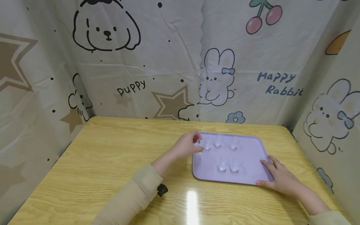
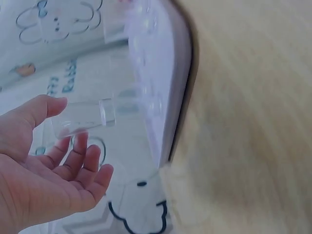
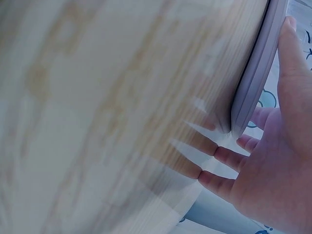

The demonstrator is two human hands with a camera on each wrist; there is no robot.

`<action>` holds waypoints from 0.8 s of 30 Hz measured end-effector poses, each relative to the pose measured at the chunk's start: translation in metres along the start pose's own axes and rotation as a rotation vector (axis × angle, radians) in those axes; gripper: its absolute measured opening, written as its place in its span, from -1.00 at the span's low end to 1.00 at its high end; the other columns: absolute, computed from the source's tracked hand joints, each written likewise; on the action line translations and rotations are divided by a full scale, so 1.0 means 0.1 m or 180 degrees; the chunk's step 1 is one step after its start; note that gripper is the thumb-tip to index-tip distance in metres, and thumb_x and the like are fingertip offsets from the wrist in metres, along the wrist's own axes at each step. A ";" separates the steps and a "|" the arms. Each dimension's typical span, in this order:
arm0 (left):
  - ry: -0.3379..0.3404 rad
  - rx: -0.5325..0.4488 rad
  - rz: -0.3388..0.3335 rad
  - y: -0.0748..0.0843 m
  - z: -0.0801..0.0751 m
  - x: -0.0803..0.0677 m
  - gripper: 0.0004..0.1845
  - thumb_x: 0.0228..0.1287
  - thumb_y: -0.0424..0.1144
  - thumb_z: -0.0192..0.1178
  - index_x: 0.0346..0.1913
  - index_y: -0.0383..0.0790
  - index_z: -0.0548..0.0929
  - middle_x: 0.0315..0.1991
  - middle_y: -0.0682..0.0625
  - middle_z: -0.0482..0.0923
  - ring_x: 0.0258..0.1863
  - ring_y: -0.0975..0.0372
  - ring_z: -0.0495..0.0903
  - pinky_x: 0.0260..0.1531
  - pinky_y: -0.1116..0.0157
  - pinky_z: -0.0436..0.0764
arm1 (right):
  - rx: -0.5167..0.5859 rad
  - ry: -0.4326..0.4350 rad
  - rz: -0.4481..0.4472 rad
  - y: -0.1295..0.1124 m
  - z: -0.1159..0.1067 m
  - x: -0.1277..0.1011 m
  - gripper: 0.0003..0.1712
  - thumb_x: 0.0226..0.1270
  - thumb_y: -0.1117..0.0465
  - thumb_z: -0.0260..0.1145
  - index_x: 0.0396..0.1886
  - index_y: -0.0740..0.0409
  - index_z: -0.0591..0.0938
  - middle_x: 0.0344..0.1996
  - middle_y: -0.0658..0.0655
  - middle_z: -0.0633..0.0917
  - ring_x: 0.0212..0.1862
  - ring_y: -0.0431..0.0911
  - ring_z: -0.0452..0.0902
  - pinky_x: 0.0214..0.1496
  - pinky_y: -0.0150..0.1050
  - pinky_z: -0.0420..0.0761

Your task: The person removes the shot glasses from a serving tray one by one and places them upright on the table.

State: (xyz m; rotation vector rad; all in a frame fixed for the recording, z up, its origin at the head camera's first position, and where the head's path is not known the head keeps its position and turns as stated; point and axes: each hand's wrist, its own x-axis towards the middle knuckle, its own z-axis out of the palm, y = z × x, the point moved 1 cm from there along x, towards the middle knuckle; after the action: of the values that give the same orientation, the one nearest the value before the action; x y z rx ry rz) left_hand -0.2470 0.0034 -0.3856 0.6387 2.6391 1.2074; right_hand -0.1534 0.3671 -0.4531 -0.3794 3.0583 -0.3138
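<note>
My left hand [image 1: 187, 144] pinches a small clear cup [image 2: 83, 117] between thumb and fingers, over the back left corner of a lilac tray [image 1: 250, 156]. In the left wrist view the cup lies sideways in the picture, its thick base pointing away from the palm. On the tray, three similar cups stand in a back row, the nearest cup [image 1: 207, 145] right beside my left fingers. Two more cups, one of them this cup [image 1: 234, 165], stand nearer the front. My right hand [image 1: 284, 178] rests at the tray's front right corner, thumb and fingers spread along the rim.
The tray lies on a yellow wood-grain table [image 1: 126, 153], toward its right side. A printed cloth [image 1: 168, 62] with cartoon animals hangs behind and at both sides. A small black object [image 1: 162, 190] shows at the left sleeve's cuff.
</note>
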 end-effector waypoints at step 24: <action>0.0831 -0.0525 -0.0369 -0.60 -0.28 0.47 -0.56 0.15 -0.29 0.30 0.08 -0.31 0.47 -0.12 -0.13 0.49 -0.02 0.05 0.43 0.08 0.16 0.44 | 0.0050 0.0008 0.0014 0.00 0.01 0.00 0.04 -0.01 -0.31 0.37 0.29 0.33 0.33 0.31 0.54 0.12 0.19 0.55 0.14 -0.02 0.43 0.32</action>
State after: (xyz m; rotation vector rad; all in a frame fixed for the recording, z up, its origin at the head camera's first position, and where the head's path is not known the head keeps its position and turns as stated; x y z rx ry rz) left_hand -0.3171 -0.0293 -0.4114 0.3144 2.6948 1.5451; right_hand -0.1538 0.3670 -0.4540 -0.3718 3.0567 -0.3382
